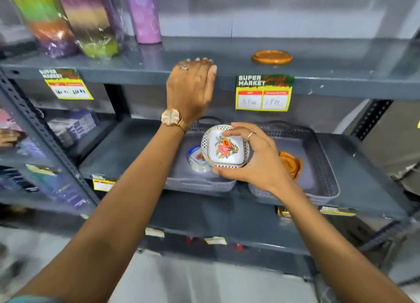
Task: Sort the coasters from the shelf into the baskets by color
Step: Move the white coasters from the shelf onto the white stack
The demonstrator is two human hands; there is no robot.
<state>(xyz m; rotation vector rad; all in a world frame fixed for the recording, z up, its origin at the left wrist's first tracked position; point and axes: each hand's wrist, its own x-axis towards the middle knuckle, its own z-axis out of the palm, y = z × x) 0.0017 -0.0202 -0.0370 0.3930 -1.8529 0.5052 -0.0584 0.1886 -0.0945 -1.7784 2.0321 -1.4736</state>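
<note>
The person stands in front of a grey metal shelf unit [318, 84] and reaches in with both arms. The right hand [252, 157], near the centre of the frame, grips a white coaster with a flower print [226, 147] by its edge, with the thumb below and the fingers curled over the top; it holds this coaster above the left basket [200, 184], a grey perforated one on the middle shelf. Inside that basket lie other white coasters [196, 159], partly hidden behind the held one. Just beside it to the right stands a second grey basket [322, 166], and in it I see some orange coasters [292, 164], leaning one on another. The left hand [193, 86] is higher, at the front edge of the upper shelf, with the palm down and the fingers resting loosely on the shelf; it grasps nothing. This wrist carries a gold watch [171, 117]. On the upper shelf, in the upper right of the frame, one orange coaster [271, 56] lies flat, well apart from the left hand. In the upper left stand colourful wrapped rolls [68, 20]. Yellow price labels [263, 95] hang on the shelf edges.
</note>
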